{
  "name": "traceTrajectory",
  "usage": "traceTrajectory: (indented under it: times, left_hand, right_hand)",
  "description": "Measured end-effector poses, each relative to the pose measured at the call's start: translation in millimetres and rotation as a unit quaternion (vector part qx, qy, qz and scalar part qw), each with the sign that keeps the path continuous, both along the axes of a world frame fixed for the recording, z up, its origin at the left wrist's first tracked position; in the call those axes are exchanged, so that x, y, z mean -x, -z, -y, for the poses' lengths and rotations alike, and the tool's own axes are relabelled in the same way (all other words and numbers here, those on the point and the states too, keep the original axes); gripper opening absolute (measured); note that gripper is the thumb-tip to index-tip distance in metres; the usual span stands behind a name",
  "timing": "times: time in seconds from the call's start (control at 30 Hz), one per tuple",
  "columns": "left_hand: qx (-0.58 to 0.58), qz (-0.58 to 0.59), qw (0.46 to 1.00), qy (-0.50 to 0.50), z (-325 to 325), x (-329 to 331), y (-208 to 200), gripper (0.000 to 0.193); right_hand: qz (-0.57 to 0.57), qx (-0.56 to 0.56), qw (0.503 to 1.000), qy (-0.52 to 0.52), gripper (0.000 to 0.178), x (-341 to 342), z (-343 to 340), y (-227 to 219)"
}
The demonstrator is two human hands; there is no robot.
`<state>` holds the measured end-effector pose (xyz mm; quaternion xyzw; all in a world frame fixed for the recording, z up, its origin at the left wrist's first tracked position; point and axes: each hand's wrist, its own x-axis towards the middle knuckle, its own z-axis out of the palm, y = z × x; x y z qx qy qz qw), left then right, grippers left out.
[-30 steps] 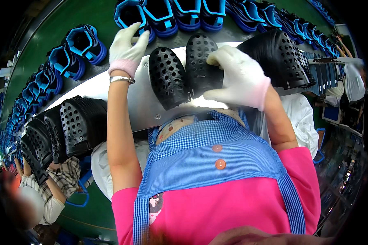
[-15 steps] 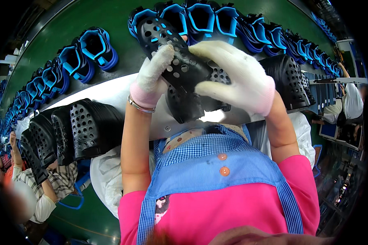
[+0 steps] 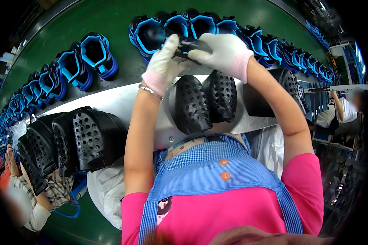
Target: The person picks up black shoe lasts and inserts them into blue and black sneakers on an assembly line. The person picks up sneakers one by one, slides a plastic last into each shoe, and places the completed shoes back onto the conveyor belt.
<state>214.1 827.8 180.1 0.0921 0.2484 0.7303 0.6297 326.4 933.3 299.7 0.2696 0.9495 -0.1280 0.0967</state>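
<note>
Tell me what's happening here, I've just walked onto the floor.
A person in white gloves holds a dark shoe part up with both hands, left hand and right hand, above a green belt lined with blue shoes. Two black perforated soles stand on the metal shelf just below, with more stacked to the left.

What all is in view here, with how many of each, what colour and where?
Held piece: one, black, flat, between both hands above the belt.
Clogs: two, black, perforated, side by side on the shelf below the hands.
Clog row: several, black, on the shelf at left.
More clogs: several, black, on the shelf at right.
Shoes: a long row, blue and black, on the belt.
Belt: one, green, across the top.
Shelf: one, pale metal, in front of the belt.
Left hand: white glove, gripping the piece.
Right hand: white glove, gripping the piece.
</note>
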Motion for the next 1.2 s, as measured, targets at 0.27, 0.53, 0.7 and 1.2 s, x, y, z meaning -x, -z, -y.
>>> traceTrajectory:
  times: [0.27, 0.53, 0.7, 1.2]
  left_hand:
    - [0.141, -0.623, 0.769, -0.022, -30.1, 0.4, 48.4, 0.052]
    - [0.249, -0.711, 0.613, 0.237, -80.9, 18.6, 61.4, 0.038]
    - [0.22, -0.688, 0.586, 0.368, -86.6, 31.8, 46.8, 0.041]
    - [0.286, -0.667, 0.598, 0.34, -87.6, 27.9, 33.2, 0.049]
  right_hand:
    - [0.169, 0.044, 0.985, 0.016, 0.059, 20.8, -75.2, 14.0]
    - [0.202, -0.006, 0.979, -0.009, 0.05, 104.1, -77.4, 68.6]
    - [0.181, -0.017, 0.982, 0.052, 0.029, 117.3, -80.0, 165.1]
    - [0.151, 0.099, 0.98, 0.078, 0.04, 120.7, -83.6, 155.4]
